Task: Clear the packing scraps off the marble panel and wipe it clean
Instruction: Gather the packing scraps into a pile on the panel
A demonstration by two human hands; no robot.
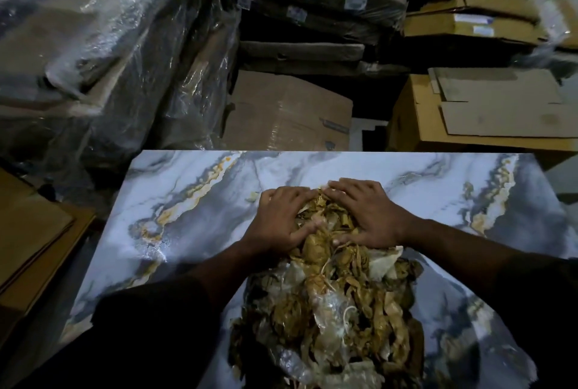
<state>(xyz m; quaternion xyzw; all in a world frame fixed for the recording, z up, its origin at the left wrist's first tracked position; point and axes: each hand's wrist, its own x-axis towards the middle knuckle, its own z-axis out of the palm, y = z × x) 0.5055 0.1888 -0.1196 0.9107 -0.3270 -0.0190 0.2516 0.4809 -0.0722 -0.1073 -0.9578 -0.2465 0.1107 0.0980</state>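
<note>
Both hands pressed flat on the far end of a scrap heap on the marble panel.

The left hand (283,220) and right hand (367,215) lie side by side, fingers spread wide and fairly straight, palms down on the packing scraps (331,304), gripping nothing. The heap of brown shreds and clear film runs from the hands toward 6 o'clock, down the middle of the marble panel (194,201). Bare marble lies open at 9 and 3 o'clock and beyond the fingertips up to the far edge at 12 o'clock. Just past that edge stand a cardboard box (291,110) and plastic-wrapped bundles (109,44); flat cardboard (28,232) lies off the left edge.
</note>
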